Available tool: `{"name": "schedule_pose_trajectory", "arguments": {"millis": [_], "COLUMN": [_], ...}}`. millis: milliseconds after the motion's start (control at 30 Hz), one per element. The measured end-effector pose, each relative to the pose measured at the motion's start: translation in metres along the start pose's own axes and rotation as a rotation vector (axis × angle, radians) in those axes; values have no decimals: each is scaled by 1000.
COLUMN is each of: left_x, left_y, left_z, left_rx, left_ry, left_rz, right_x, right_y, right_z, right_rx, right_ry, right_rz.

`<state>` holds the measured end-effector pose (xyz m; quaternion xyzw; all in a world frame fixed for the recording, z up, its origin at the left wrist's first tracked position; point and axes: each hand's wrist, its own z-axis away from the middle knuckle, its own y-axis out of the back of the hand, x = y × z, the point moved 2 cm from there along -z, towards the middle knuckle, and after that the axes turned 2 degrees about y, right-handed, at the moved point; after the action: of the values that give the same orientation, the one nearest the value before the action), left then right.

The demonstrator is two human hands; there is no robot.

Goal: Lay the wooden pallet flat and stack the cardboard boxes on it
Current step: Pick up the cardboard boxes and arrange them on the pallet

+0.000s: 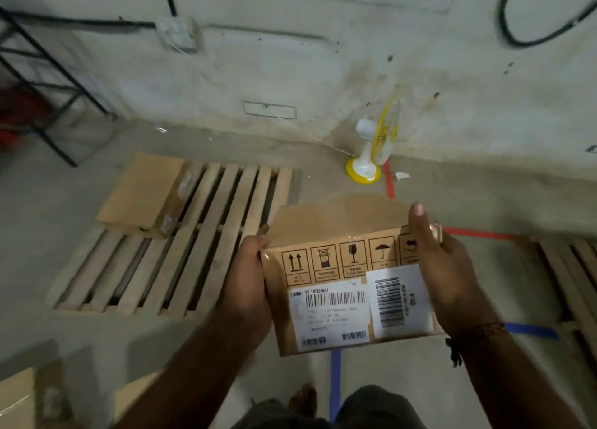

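Note:
A wooden pallet (193, 244) lies flat on the concrete floor, left of centre. One cardboard box (142, 196) rests on its far left corner. I hold a second cardboard box (336, 234) with white shipping labels and handling symbols in the air, just right of the pallet's near right corner. My left hand (248, 273) grips its left side and my right hand (439, 260) grips its right side.
A white and yellow fan (371, 150) stands by the wall beyond the box. Another pallet (571, 276) lies at the right edge. More cardboard boxes (19, 399) sit at the bottom left. A black metal rack (42, 83) stands at far left. Red and blue tape lines mark the floor.

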<state>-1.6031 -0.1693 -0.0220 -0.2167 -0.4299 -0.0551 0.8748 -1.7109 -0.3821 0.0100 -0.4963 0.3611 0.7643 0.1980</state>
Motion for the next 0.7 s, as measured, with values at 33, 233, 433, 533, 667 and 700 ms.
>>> {"name": "schedule_pose_trajectory", "arguments": {"millis": [33,233,433,533,667,700], "left_x": [9,50,112,139,170,176], "left_y": [-10,-57,-100,-97,-80,-75], "left_z": [-18,-139,-239,-277,-339,-355], "left_rx": [-7,120,258,249,309,342], "left_ry": [-21,-76,-251,-278,-352,-362], "left_rz": [33,138,-55,-180,-330,-306], "right_x": [-5,-46,-104,-138,-179,-187], "right_y": [-2,-27,-76,-112,-177,-195], "right_z": [-27,-196,-369,-427,-501,-517], "right_rx": [-2,-128,-265,-343,-517,-565], "right_ry": [3,63,83,141,224,243], "right_rz": [-14,-43,-39,-6,29,49]}}
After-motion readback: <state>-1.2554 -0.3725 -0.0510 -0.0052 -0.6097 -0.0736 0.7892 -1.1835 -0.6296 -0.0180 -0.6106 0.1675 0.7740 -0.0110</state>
